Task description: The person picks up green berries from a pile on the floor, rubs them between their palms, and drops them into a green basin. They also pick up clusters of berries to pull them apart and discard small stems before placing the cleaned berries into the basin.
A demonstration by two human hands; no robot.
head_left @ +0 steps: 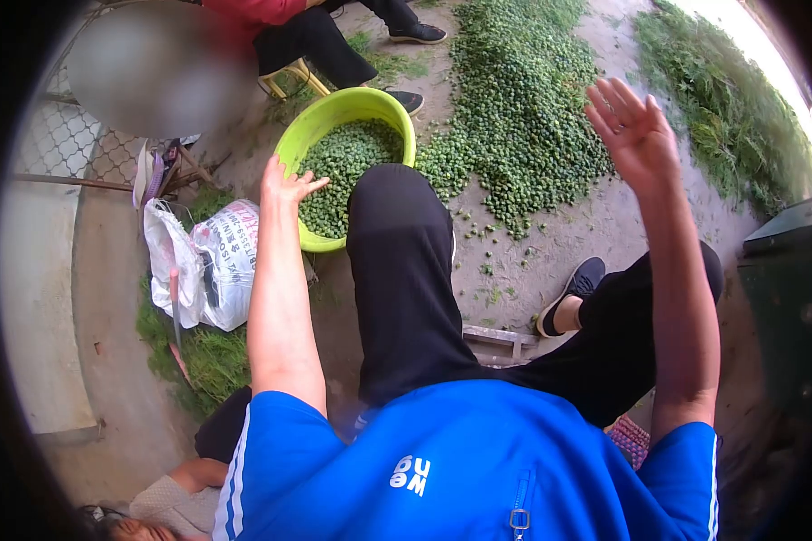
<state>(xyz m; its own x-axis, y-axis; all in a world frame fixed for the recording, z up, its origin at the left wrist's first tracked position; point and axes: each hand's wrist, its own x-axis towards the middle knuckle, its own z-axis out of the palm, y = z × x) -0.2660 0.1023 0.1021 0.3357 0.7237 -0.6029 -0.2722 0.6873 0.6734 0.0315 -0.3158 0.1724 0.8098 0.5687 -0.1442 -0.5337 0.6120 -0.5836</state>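
Observation:
My left hand (289,187) is at the left rim of a lime-green tub (404,122), its fingers apart and partly over the inside. Small round green fruits (352,149) fill much of the tub, which stands just beyond my left knee. Raised in front of me on the right, my right hand (636,135) shows its palm with the fingers stretched out and holds nothing. Beside and below it in this view spreads a large heap of the same green fruits (523,117) on the ground.
White printed sacks (226,261) stand left of the tub near cut green foliage (216,356). More foliage (731,99) lies at the upper right. A person in dark trousers (311,45) sits beyond the tub; another person (189,487) is at the lower left. A dark green box (789,270) stands right.

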